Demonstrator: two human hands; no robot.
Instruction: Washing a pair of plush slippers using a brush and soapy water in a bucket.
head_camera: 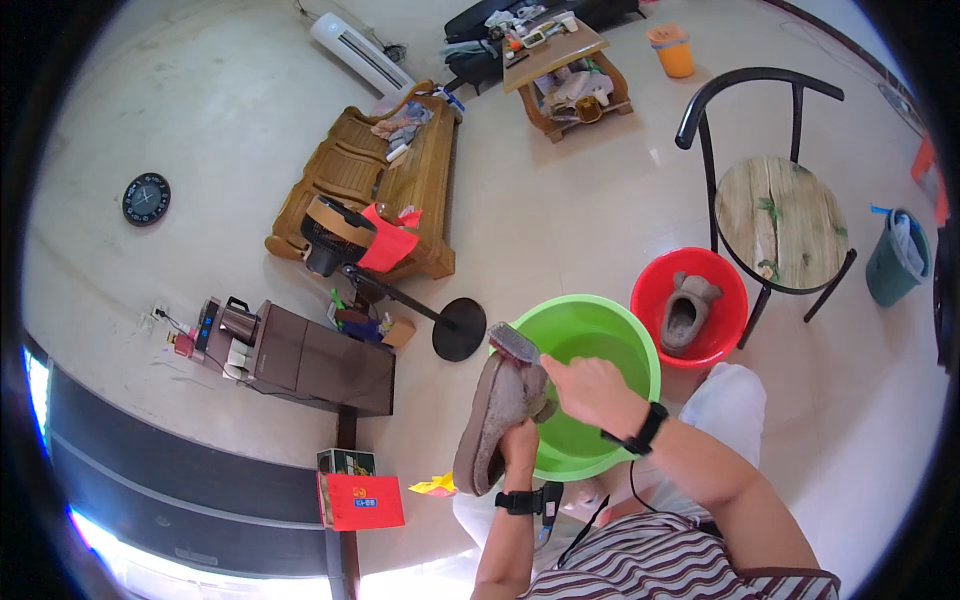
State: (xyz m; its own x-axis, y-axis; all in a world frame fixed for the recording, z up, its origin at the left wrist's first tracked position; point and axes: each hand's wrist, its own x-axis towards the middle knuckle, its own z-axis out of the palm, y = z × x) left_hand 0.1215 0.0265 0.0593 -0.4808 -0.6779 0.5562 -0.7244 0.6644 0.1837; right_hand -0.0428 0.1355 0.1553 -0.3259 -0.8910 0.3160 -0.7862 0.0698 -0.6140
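My left hand grips a fuzzy grey-brown slipper at its opening, holding it tilted over the left rim of a light green plastic basin. The slipper's pale sole faces left. In my right hand is a scrubbing brush, its bristles against the toe end of the slipper. Water appears to stand in the green basin. Behind it to the right, a red plastic basin holds the matching slipper, its opening facing up.
A round-seated chair stands beside the red basin, with a teal bin to its right. A pedestal fan stands left of the green basin. Farther off are a wooden bench, a low table and an orange bin.
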